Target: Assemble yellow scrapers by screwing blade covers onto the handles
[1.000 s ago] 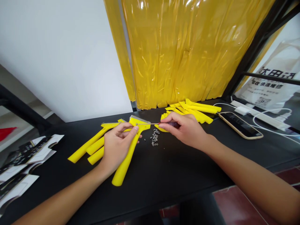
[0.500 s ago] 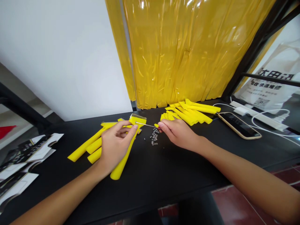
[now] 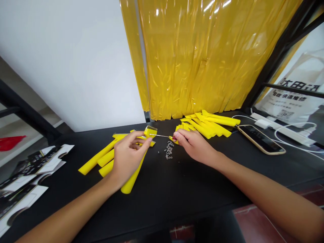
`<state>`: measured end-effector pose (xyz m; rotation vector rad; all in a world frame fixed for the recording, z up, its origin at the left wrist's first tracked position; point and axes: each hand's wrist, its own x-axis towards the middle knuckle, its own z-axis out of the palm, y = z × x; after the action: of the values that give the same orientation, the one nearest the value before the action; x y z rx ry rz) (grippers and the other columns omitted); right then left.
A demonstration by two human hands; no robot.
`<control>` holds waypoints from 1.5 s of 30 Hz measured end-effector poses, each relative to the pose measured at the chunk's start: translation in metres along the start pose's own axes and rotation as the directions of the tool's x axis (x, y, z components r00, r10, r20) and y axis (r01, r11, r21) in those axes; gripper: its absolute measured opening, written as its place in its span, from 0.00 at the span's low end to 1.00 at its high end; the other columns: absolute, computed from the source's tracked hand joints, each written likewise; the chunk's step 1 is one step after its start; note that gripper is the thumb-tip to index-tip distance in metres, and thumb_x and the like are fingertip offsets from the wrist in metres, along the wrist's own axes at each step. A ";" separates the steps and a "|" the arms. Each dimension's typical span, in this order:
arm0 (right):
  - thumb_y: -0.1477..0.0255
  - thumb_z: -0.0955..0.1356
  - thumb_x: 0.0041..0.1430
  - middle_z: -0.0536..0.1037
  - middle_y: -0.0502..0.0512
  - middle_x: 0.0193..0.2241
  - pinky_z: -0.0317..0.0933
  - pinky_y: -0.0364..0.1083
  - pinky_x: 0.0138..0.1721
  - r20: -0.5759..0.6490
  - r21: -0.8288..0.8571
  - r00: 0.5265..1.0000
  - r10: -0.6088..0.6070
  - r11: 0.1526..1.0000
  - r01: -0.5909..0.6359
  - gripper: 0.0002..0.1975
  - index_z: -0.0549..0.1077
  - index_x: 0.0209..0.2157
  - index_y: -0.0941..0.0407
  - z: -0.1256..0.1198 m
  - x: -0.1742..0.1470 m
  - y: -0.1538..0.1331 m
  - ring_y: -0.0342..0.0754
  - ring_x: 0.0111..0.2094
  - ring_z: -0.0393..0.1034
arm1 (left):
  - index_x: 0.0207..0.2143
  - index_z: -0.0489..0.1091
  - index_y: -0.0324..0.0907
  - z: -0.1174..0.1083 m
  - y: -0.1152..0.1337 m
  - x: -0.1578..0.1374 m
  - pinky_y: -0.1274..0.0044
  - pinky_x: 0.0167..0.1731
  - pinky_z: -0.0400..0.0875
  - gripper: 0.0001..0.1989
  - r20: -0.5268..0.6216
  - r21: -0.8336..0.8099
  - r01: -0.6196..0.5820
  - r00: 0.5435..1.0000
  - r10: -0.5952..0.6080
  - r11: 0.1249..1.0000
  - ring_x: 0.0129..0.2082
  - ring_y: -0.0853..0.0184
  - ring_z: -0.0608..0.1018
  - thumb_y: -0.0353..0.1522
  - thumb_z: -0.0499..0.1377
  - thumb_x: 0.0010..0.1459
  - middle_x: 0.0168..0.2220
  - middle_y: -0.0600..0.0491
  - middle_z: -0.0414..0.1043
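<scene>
My left hand (image 3: 128, 157) pinches a yellow scraper-like tool (image 3: 129, 184) near its clear-edged head, the long rounded handle slanting toward me. In my right hand (image 3: 193, 145) is a screwdriver (image 3: 160, 135), its red handle mostly covered by my fingers. The thin metal shaft points left, and its tip meets the yellow head beside my left fingertips. Below the shaft lies a small heap of screws and nuts (image 3: 169, 152). More yellow tools (image 3: 95, 158) with the same kind of handle lie left of and behind my left hand. Beyond my right hand is a pile of yellow parts (image 3: 206, 125).
A phone (image 3: 262, 139) lies at the right near a white power strip (image 3: 283, 130) and cables. Printed cards (image 3: 30, 179) are stacked on the left of the black table (image 3: 157, 209). Behind stand a white panel (image 3: 76, 60) and a yellow plastic curtain (image 3: 194, 57).
The view has shifted slightly, so most things sit a little further right and lower. Both hands keep their grips, and the screwdriver tip stays at the yellow head.
</scene>
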<state>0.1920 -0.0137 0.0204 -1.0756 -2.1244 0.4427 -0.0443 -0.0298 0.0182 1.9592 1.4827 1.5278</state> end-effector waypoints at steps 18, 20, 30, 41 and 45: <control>0.63 0.67 0.64 0.72 0.47 0.27 0.56 0.44 0.30 0.074 0.097 0.997 0.037 0.994 -0.044 0.10 0.63 0.39 0.53 -0.002 -0.003 -0.004 0.44 0.27 0.64 | 0.36 0.75 0.43 -0.001 -0.002 0.001 0.77 0.31 0.78 0.08 0.012 0.029 -0.042 0.999 0.042 0.999 0.29 0.64 0.83 0.37 0.65 0.56 0.31 0.54 0.80; 0.64 0.64 0.67 0.73 0.48 0.28 0.56 0.44 0.30 0.074 0.113 0.997 -0.025 0.993 0.016 0.07 0.64 0.37 0.53 -0.004 -0.002 -0.004 0.44 0.28 0.65 | 0.36 0.75 0.43 -0.001 -0.002 0.002 0.76 0.30 0.78 0.09 0.004 0.036 -0.042 0.999 0.042 0.998 0.29 0.64 0.83 0.37 0.65 0.56 0.31 0.53 0.80; 0.59 0.62 0.68 0.75 0.49 0.28 0.55 0.46 0.32 0.079 -0.029 0.996 0.035 0.999 -0.033 0.12 0.65 0.39 0.53 -0.001 -0.002 -0.001 0.47 0.29 0.67 | 0.36 0.75 0.43 -0.002 -0.002 0.003 0.78 0.28 0.75 0.08 -0.004 0.063 -0.070 0.998 0.070 0.996 0.28 0.65 0.82 0.37 0.65 0.57 0.30 0.54 0.79; 0.59 0.60 0.70 0.74 0.49 0.27 0.55 0.45 0.31 0.100 -0.018 0.995 0.026 1.000 -0.024 0.14 0.68 0.39 0.54 0.000 0.000 0.001 0.46 0.28 0.67 | 0.41 0.75 0.43 -0.002 -0.002 0.004 0.79 0.28 0.76 0.09 0.007 0.074 -0.097 0.995 0.097 0.992 0.28 0.67 0.81 0.36 0.64 0.59 0.32 0.55 0.79; 0.61 0.62 0.69 0.74 0.49 0.28 0.55 0.45 0.31 0.061 0.007 0.998 0.021 1.000 -0.022 0.10 0.65 0.39 0.53 0.001 -0.001 -0.002 0.46 0.29 0.67 | 0.41 0.75 0.42 -0.001 -0.006 0.005 0.80 0.27 0.75 0.09 -0.020 0.063 -0.124 0.992 0.126 0.990 0.28 0.67 0.81 0.35 0.64 0.59 0.32 0.55 0.79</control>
<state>0.1907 -0.0159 0.0207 -1.0943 -2.1639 0.4992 -0.0490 -0.0234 0.0181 2.1130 1.4581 1.5786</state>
